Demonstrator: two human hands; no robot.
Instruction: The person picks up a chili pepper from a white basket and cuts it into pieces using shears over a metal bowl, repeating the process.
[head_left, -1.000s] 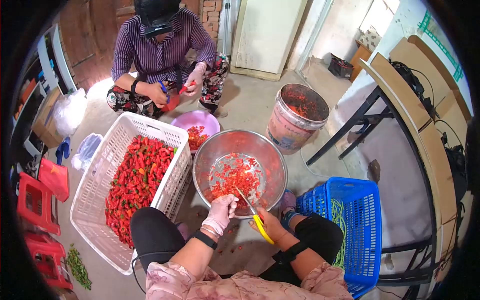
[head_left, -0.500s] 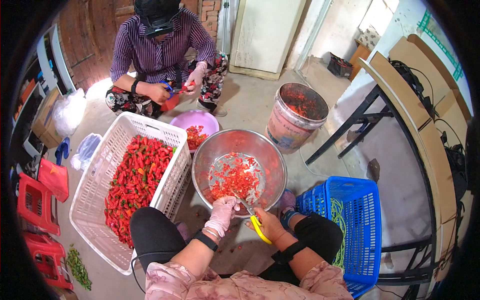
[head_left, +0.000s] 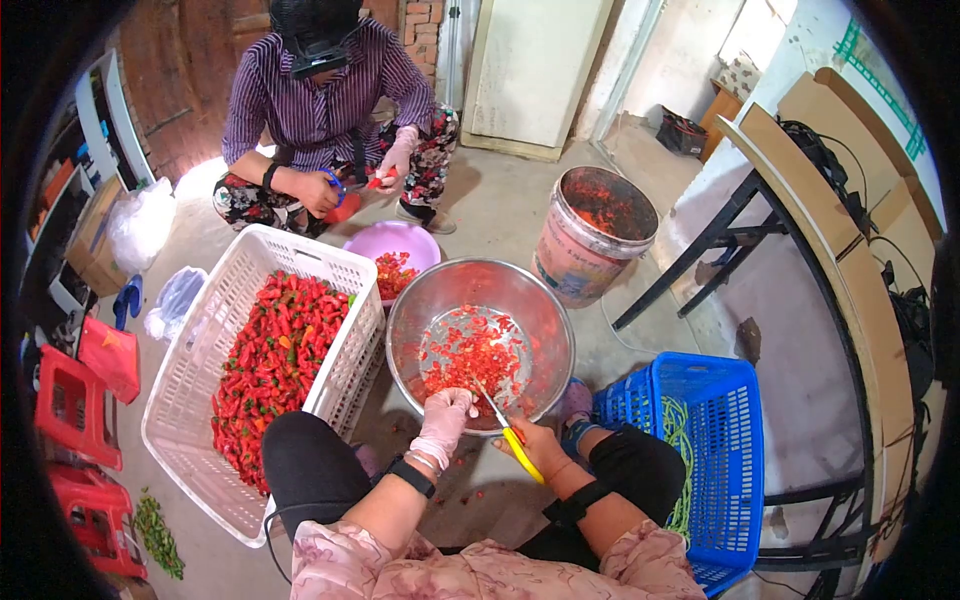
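My left hand, in a thin whitish glove, is closed in a pinch over the near rim of a steel basin. What its fingers hold, if anything, is hidden. My right hand is bare and wrapped round yellow-handled scissors. Their blades reach over the basin, just right of my left fingertips. Chopped red pepper pieces lie spread across the basin's bottom. Beside my left knee, a white plastic crate holds a heap of whole red peppers.
Opposite me a person squats with blue scissors and a red pepper, near a pink bowl of cut pieces. A stained bucket stands beyond the basin. A blue crate sits right, red stools left.
The scissors in my right hand have tipped upward, and more of their blades shows over the basin. My left hand has barely moved. The other person's hands are slightly farther apart.
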